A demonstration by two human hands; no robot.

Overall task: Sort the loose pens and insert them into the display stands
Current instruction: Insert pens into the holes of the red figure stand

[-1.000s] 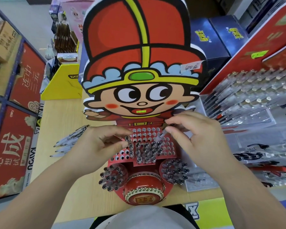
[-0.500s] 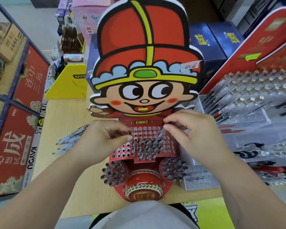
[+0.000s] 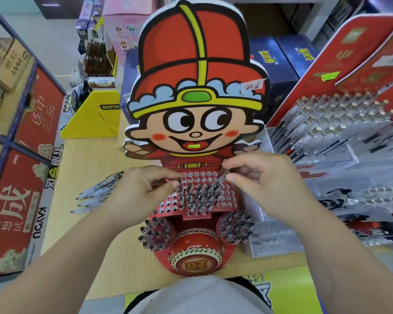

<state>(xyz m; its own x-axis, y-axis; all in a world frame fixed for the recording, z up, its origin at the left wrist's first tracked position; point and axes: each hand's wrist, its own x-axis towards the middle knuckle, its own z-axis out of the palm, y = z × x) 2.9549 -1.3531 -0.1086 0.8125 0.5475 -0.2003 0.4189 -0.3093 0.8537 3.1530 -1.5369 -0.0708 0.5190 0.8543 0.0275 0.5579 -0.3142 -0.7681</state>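
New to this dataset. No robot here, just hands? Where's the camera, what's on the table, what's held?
No machine: a person works with two bare hands, filmed by one wide-angle camera on their head, looking down. On the wooden table stands a red cartoon display stand with a grid of holes, partly filled with inserted pens. The right hand pinches a clear pen over the grid. The left hand pinches the dark end of a second pen at the grid's left side. Loose pens lie left of the stand.
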